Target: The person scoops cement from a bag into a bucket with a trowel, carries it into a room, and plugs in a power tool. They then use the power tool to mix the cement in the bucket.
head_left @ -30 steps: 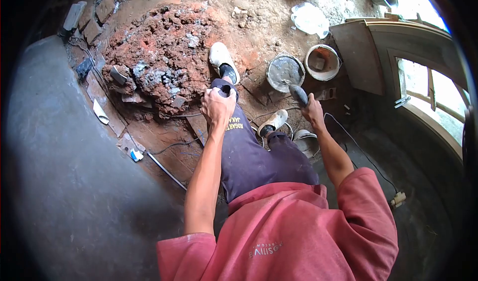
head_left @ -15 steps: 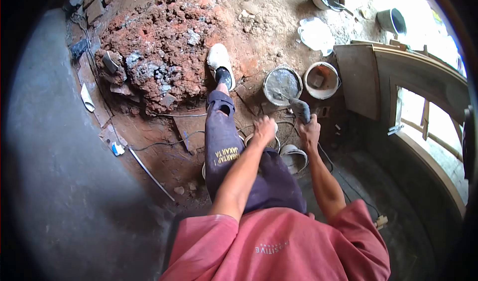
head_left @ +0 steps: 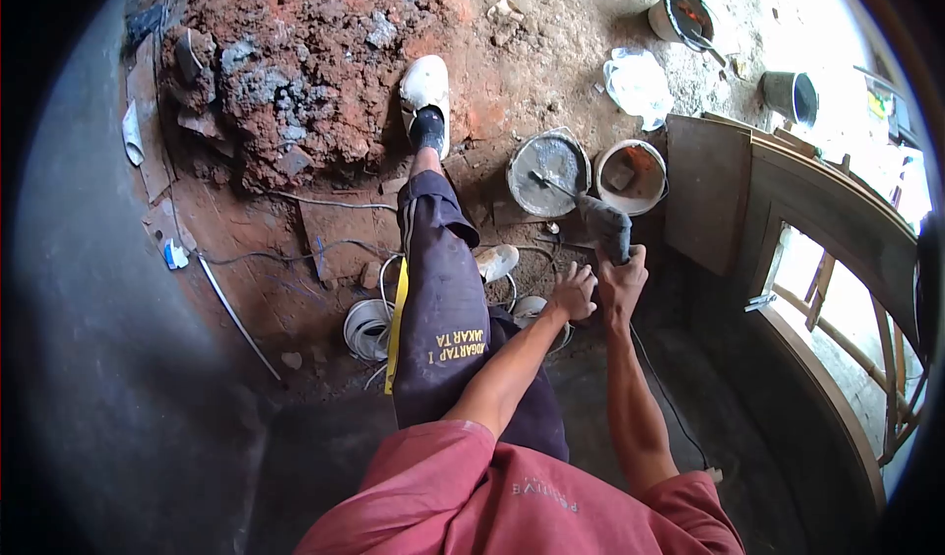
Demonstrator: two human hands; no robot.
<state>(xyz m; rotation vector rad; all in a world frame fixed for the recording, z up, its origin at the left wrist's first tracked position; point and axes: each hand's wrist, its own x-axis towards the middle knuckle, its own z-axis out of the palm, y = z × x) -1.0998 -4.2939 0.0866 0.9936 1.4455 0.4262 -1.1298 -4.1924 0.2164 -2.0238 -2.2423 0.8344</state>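
My right hand [head_left: 622, 284] is wrapped round the handle of a dust-coated power drill [head_left: 604, 226]. A thin mixing rod [head_left: 557, 186] runs from the drill into a bucket [head_left: 514, 197] of wet grey mortar [head_left: 553, 157]. Just left of the drill handle, my left hand [head_left: 573, 292] hangs with loosely bent fingers apart and nothing visible in it. A second bucket [head_left: 658, 195], holding some reddish-brown material, stands right beside the mortar bucket. The drill's cord [head_left: 658, 363] trails back past my right forearm.
A big mound of reddish rubble [head_left: 295, 92] lies ahead on the left, by my white shoe [head_left: 425, 83]. Farther off are a bucket with a tool [head_left: 679, 19], a white plastic bag [head_left: 638, 85] and a dark bucket [head_left: 790, 97]. A wooden window frame [head_left: 817, 358] borders the right; coiled cable [head_left: 367, 329] lies near my leg.
My left hand has moved right, closer to the drill. The right hand still holds the drill over the mortar bucket. My view has shifted, and a white shoe and coiled cable now show by my legs.
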